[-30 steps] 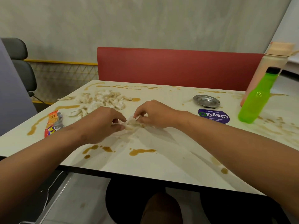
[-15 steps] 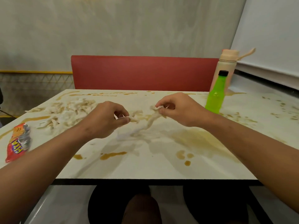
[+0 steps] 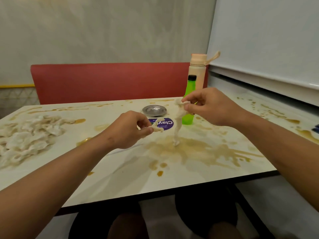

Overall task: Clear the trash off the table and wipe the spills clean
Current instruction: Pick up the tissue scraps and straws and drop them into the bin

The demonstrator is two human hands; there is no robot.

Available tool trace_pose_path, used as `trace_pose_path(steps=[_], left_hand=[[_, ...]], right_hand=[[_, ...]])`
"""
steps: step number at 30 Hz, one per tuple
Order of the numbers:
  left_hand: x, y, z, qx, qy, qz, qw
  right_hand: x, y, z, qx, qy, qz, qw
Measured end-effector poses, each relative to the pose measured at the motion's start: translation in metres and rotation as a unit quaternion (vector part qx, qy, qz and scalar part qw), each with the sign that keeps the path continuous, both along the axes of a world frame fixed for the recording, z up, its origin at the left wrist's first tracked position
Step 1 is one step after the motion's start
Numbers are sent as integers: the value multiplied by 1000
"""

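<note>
Now: tissue torn in 2 since 0.5 s ago — left hand (image 3: pixel 128 129) pinches scrap (image 3: pixel 158 127), right hand (image 3: pixel 207 107) pinches strip (image 3: pixel 178 125), tip on bench (image 3: pixel 120 173) spill (image 3: pixel 195 149); wiping likely next, trash pile (image 3: pixel 27 135) uncleared.

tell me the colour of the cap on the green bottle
Black cap, clearest in the head view.

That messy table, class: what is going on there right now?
A person is cleaning up a table covered in brown spills. Each hand pinches a scrap of soggy tissue: the left hand holds a short piece, and the right hand holds a longer strip that dangles to the big spill. A heap of used tissue lies at the left. A metal dish, green bottle and tan bottle stand behind.
</note>
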State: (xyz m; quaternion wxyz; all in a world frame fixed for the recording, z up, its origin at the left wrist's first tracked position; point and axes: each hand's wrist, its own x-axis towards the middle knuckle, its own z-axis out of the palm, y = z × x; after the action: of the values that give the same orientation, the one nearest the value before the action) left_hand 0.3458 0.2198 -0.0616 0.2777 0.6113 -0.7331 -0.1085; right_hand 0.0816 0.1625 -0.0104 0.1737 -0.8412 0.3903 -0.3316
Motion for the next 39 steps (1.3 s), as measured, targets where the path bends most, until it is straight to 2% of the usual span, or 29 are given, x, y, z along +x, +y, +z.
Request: trace_pose_path(steps=[5,11,22,28,39], left_hand=[[-39,-10,9,-12,27,-52,998],[-111,-12,21,13,119,-123,985],[-274,9,9,29,128,-266,955],[-362,28,-34,63,99,-324,939],[-465,22,-170,172,2,-291,941]], right_hand=[[-40,9,3,11,-13,-23,1000],[-102,35,5,4,-39,-73,997],[-267,139,10,-4,-129,-207,970],[-333,175,-48,65,-118,-271,953],[-403,181,-221,169,-58,-393,902]])
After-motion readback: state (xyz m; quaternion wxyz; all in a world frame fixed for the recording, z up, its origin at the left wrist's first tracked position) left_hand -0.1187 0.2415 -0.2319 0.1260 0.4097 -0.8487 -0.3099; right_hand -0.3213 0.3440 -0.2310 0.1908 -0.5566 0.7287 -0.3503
